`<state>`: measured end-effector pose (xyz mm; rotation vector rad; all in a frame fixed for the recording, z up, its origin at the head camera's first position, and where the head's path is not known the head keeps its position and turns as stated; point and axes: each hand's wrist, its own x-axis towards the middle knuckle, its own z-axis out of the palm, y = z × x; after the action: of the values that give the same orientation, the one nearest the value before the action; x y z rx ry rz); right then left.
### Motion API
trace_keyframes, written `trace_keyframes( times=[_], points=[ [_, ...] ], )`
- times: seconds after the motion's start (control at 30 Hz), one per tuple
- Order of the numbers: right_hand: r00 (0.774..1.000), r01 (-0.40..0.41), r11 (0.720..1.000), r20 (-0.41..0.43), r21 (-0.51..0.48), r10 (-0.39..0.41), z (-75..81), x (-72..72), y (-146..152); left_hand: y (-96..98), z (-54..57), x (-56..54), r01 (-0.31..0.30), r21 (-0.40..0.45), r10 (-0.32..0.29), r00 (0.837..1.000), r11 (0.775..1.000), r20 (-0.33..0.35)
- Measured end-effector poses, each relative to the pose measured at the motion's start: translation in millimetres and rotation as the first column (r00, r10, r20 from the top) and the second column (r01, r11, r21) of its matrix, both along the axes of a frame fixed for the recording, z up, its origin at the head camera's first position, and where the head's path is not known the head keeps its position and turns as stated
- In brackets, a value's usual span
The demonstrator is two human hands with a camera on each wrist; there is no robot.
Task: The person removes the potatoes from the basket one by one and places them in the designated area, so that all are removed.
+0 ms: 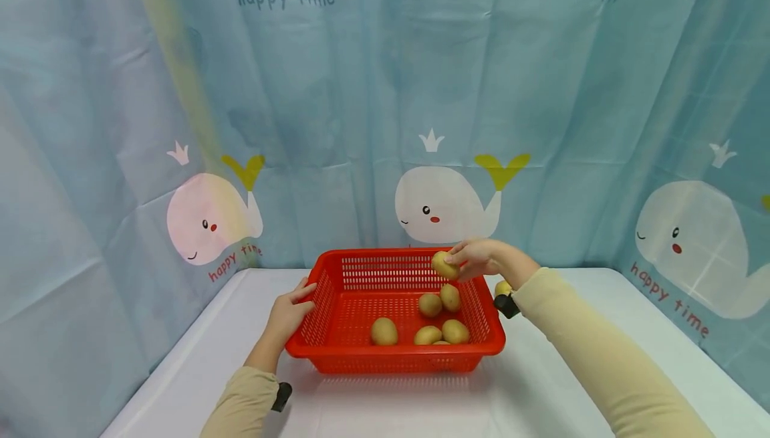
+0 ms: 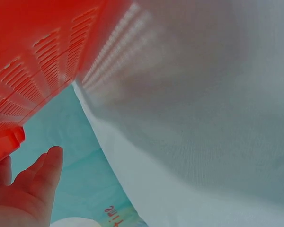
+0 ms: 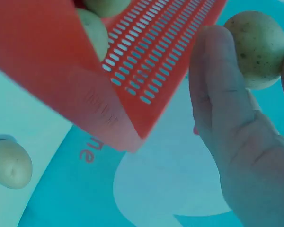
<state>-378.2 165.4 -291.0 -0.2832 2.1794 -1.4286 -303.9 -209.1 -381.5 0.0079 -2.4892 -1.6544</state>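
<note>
In the head view, my right hand (image 1: 478,257) holds a yellow potato (image 1: 444,265) between thumb and fingers, above the back right of a red plastic basket (image 1: 397,351). Dark specks dot this potato (image 3: 256,49) in the right wrist view. My left hand (image 1: 287,316) grips the left rim, thumb and a finger over it. The left wrist view shows other fingers (image 2: 51,172) fairly straight, outside the basket wall (image 2: 47,56). Several potatoes lie in the basket, one (image 1: 383,332) near its middle front, the others to the right, such as one (image 1: 430,305) beneath the held potato.
Another potato (image 1: 504,287) lies on the white table (image 1: 559,338) right of the basket, partly behind my right forearm. A blue curtain (image 1: 337,117) with whale prints hangs behind the table and along its sides.
</note>
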Motion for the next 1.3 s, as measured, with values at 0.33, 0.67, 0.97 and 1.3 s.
trace_keyframes(
  times=[0.33, 0.67, 0.97, 1.3],
  points=[
    [0.998, 0.034, 0.997, -0.046, -0.072, -0.038, -6.5, 7.8, 18, -1.1, 0.6, 0.8, 0.005, 0.021, -0.005, 1.0, 1.0, -0.002],
    [0.995, 0.057, 0.994, -0.075, -0.091, -0.064, -19.0, 13.4, 26, -3.7, -0.9, 0.5, -0.003, 0.011, 0.003, 1.0, 1.0, 0.014],
    [0.992, 0.104, 0.985, -0.06, -0.14, -0.113, -23.7, 21.6, 37, 1.0, -2.2, -2.9, 0.015, 0.035, -0.015, 1.0, 0.999, 0.014],
    [0.988, 0.129, 0.974, -0.057, -0.185, -0.142, -27.0, 20.6, 45, -2.7, -2.4, -1.2, 0.011, 0.022, -0.011, 0.999, 1.0, 0.032]
  ],
)
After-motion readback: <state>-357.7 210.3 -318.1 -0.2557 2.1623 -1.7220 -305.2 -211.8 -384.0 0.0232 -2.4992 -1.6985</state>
